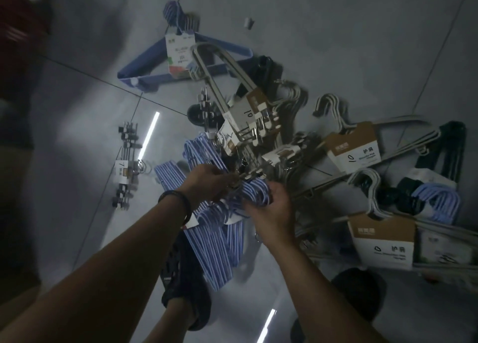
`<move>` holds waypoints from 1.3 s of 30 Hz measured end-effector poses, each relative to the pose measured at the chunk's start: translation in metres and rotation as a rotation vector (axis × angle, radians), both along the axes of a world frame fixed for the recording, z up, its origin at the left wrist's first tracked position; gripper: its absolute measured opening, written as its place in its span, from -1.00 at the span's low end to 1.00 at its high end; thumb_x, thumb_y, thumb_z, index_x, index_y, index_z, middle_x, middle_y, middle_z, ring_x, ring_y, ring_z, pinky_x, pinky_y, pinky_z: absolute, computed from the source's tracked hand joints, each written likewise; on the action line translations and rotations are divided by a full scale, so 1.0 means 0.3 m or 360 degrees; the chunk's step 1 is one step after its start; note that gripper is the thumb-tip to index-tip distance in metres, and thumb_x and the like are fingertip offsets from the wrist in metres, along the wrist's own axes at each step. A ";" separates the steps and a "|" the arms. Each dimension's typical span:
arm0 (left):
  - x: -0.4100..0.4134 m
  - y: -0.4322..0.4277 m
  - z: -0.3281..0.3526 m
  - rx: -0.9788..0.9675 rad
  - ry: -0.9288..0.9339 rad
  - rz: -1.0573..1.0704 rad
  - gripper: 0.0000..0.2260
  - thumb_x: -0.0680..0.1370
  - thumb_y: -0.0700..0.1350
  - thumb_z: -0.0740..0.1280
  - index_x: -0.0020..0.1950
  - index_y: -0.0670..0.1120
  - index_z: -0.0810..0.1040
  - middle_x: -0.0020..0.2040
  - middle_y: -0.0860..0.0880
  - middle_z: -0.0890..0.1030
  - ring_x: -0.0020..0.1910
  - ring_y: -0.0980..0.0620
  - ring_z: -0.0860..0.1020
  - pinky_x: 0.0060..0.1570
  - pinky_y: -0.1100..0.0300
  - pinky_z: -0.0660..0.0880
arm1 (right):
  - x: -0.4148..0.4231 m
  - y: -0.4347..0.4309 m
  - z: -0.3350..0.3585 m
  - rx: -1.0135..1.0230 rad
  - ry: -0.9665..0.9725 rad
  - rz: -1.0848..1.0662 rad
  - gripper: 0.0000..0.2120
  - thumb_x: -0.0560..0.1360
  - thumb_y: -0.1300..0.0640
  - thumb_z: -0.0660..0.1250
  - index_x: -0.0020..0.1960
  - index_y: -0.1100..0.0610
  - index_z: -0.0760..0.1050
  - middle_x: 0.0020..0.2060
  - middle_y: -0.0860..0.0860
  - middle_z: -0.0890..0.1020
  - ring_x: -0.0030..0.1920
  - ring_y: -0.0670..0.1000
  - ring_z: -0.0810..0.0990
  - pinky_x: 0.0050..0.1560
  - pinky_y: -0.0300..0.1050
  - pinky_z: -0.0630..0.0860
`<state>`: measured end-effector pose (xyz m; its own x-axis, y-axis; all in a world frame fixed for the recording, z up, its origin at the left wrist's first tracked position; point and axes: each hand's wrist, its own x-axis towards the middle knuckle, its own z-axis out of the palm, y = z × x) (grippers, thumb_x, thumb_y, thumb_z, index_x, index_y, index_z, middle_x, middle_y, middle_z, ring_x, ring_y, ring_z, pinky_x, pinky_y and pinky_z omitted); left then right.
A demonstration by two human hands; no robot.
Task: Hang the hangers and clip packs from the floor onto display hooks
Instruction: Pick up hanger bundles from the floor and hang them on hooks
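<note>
- The bundle of pale blue hangers (219, 234) is low in the middle of the view, held above the floor at the near edge of the pile, with its hooks bunched together between the two hands.
- The right hand (271, 213) has its fingers curled round the bunched hooks from the right side.
- The left hand (207, 184), with a dark bracelet (178, 200) on its wrist, grips the same bundle from the left; its fingertips are hidden among the hooks and metal clips.
- Just beyond the hands lies a grey clip-hanger pack (243, 115) with a brown and white card marked 10, tangled with other packs.
- Further off lies a darker blue hanger pack (155, 55) with a white label.
- To the right are two packs of white hangers with brown-topped cards, one further off (351, 148) and one nearer (380, 239), with dark green hangers (452, 146) beside them.
- A single clip pack (124, 161) lies apart on the left.
- All rest on a grey tiled floor (336, 45); a dark shoe (186, 278) shows under the bundle.
</note>
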<state>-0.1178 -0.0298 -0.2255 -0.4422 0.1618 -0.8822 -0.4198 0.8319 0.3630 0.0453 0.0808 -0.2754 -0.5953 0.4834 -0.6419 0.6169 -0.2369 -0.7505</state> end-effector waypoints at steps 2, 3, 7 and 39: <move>-0.034 -0.005 -0.001 -0.0113 -0.0097 -0.0279 -0.60 0.65 0.10 0.42 0.11 -0.26 0.71 -0.07 -0.28 0.69 -0.26 -0.06 0.53 -0.29 0.15 0.49 | 0.006 -0.008 0.019 0.0049 0.0077 0.0021 -0.46 0.26 -0.21 0.68 0.16 -0.20 0.54 -0.02 -0.23 0.71 -0.10 -0.21 0.71 -0.21 -0.25 0.63; -0.051 -0.003 0.001 -0.0155 -0.0145 -0.0427 -0.63 0.67 0.07 0.40 0.14 -0.25 0.71 -0.07 -0.28 0.69 -0.29 -0.02 0.49 -0.34 0.19 0.44 | 0.008 -0.007 0.031 0.0053 0.0104 0.0028 -0.45 0.27 -0.23 0.68 0.15 -0.19 0.54 -0.02 -0.23 0.71 -0.10 -0.20 0.71 -0.21 -0.27 0.63; -0.104 0.012 0.005 -0.0104 -0.0466 -0.0245 -0.75 0.68 -0.02 0.40 0.04 -0.22 0.65 -0.35 -0.03 0.55 -0.48 0.10 0.39 -0.47 0.25 0.34 | 0.038 0.002 0.061 0.0106 0.0115 0.0151 -0.43 0.30 -0.01 0.68 0.19 -0.21 0.48 0.03 -0.26 0.68 -0.02 -0.22 0.70 -0.14 -0.29 0.64; 0.135 0.378 0.157 0.1033 -0.0475 0.0695 -0.72 0.75 -0.20 0.24 0.41 -0.30 0.50 0.30 -0.33 0.63 0.14 -0.20 0.68 0.18 -0.05 0.65 | 0.013 0.078 0.010 0.0240 -0.0338 0.0300 -0.72 0.63 0.09 0.36 0.29 0.20 0.55 0.04 0.08 0.67 0.12 0.15 0.67 -0.01 -0.18 0.54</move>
<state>-0.0773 0.0835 -0.1783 -0.3456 0.5464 -0.7629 -0.8104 0.2360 0.5362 0.0491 0.1043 -0.2723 -0.5438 0.4765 -0.6908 0.7859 0.0005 -0.6183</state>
